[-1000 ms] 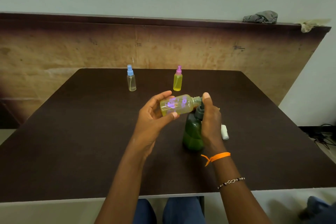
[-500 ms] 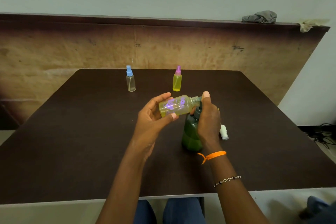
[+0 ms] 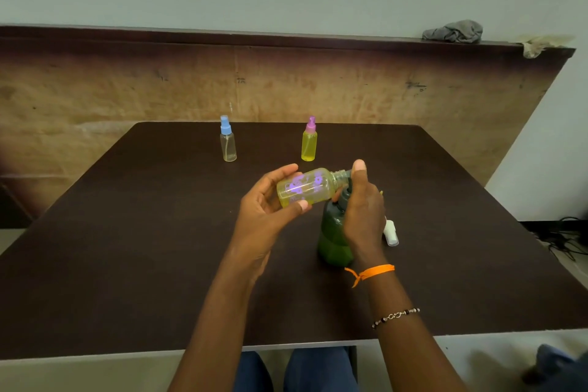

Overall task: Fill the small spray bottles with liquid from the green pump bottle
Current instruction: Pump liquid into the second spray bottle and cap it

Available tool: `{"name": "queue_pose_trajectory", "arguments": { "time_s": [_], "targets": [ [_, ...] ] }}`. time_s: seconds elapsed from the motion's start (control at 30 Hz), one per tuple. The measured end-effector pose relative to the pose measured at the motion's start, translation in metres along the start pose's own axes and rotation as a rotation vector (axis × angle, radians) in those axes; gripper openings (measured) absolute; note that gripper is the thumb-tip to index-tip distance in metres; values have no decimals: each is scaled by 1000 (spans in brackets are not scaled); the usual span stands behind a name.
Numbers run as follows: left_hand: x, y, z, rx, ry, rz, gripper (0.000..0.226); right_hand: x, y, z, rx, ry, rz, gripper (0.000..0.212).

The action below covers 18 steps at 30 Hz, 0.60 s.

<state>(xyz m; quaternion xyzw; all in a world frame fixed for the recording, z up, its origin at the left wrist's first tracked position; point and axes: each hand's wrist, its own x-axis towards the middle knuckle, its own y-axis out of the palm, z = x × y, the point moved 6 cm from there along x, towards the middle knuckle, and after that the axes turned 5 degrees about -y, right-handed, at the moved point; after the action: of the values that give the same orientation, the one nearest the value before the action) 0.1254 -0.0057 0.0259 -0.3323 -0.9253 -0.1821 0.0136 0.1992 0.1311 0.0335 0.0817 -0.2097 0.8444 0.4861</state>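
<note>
Left hand [image 3: 264, 216] holds a small printed bottle [image 3: 307, 189] tipped nearly on its side, open neck pointing right. Left fingers [image 3: 283, 173] curl behind the bottle, thumb pressing its near side; clamped on it. Contents yellow-green, purple print on the wall. The bottle's neck meets the top of the green pump bottle [image 3: 332, 239], which stands upright on the dark desk [image 3: 127, 248] at centre, slightly right.

Right hand [image 3: 364, 213] wraps the pump head from the right. Thumb raised, tip at the small bottle's neck. Right fingers are on the far side of the pump and mostly hidden; they appear curled round the pump head. Nozzle not visible behind the hand.

White spray cap [image 3: 390, 232] lies on the desk just right of the green pump bottle, partly behind the right hand.

Far side of desk: blue-capped spray bottle [image 3: 227, 143], upright, nearly clear, at left; pink-capped spray bottle [image 3: 309, 143], upright, filled yellow, to its right. The two stand well apart.

Right wrist carries an orange band [image 3: 370, 272] and a beaded bracelet [image 3: 396, 317]. Grey cloth [image 3: 453, 31] sits on the ledge at far right.
</note>
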Motion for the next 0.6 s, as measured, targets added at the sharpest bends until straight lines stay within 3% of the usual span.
{"name": "queue_pose_trajectory", "arguments": {
  "time_s": [0.1, 0.3, 0.6],
  "targets": [
    [-1, 0, -1, 6, 6, -1, 48, -2, -2, 3, 12, 25, -4, 49],
    [-1, 0, -1, 22, 10, -7, 49, -2, -3, 3, 15, 18, -106, 52],
    [-1, -1, 0, 5, 7, 0, 49, -3, 2, 1, -22, 62, -12, 63]
  ]
}}
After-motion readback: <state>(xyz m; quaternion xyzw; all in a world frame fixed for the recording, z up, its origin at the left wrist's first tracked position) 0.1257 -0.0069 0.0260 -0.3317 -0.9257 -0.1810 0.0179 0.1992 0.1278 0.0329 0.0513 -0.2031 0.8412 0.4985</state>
